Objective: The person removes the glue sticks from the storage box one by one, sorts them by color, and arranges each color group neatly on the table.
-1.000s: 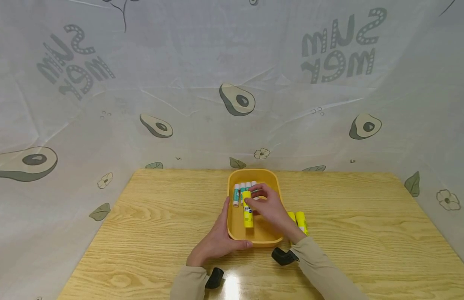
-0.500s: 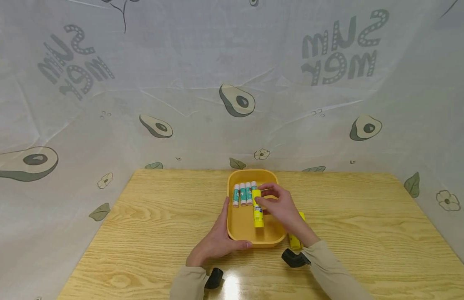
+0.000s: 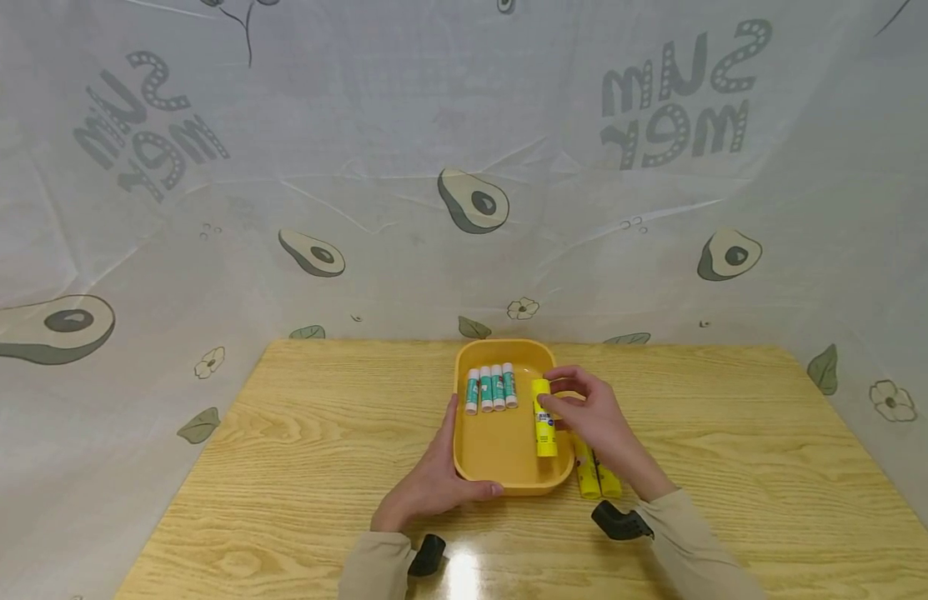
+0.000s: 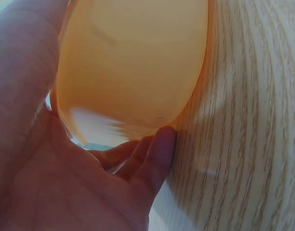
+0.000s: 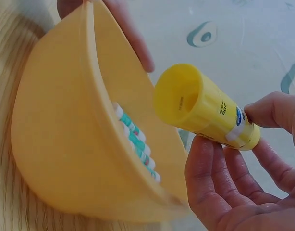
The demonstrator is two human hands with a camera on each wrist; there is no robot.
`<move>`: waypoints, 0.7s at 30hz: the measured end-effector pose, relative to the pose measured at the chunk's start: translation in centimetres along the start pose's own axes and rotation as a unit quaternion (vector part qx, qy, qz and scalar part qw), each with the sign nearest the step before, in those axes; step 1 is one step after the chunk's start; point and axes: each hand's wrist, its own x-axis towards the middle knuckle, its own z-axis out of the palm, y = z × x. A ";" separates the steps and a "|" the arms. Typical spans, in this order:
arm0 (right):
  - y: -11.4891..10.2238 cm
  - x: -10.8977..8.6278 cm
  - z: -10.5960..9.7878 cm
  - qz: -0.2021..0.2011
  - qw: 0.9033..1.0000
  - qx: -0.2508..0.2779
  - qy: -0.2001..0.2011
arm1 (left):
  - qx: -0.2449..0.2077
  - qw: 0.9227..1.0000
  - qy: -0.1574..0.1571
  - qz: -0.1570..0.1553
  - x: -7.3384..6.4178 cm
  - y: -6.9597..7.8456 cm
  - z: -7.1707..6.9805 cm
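Observation:
My right hand (image 3: 594, 421) pinches a yellow glue stick (image 3: 544, 437) between thumb and fingers, over the right side of an orange plastic box (image 3: 497, 458). In the right wrist view the hollow end of this glue stick (image 5: 186, 94) faces the camera. My left hand (image 3: 433, 479) grips the box at its near left corner, thumb along the front rim and fingers along the left wall. Several small white-and-green glue sticks (image 3: 486, 390) lie side by side at the far left inside the box. The left wrist view shows the fingers (image 4: 159, 154) against the box wall (image 4: 133, 57).
Two more yellow glue sticks (image 3: 587, 477) lie side by side on the wooden table (image 3: 321, 433), just right of the box and partly behind my right hand. A white printed cloth (image 3: 388, 250) hangs behind the table and along its sides.
My right hand has moved right with the yellow glue stick, from over the middle of the box to its right side, uncovering the small glue sticks. The left hand has stayed put.

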 end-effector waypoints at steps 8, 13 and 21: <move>0.7 -0.6 -1.9 -0.004 1.000 -0.014 0.006 | 0.005 1.000 0.000 -0.011 -0.1 0.0 0.0; 1.2 -1.1 -3.0 -0.007 1.000 -0.025 0.008 | -0.002 1.000 0.002 -0.002 0.0 -0.1 0.0; 1.8 -1.7 -4.4 -0.003 0.999 -0.032 0.018 | 0.004 1.000 0.003 -0.005 0.0 -0.3 0.0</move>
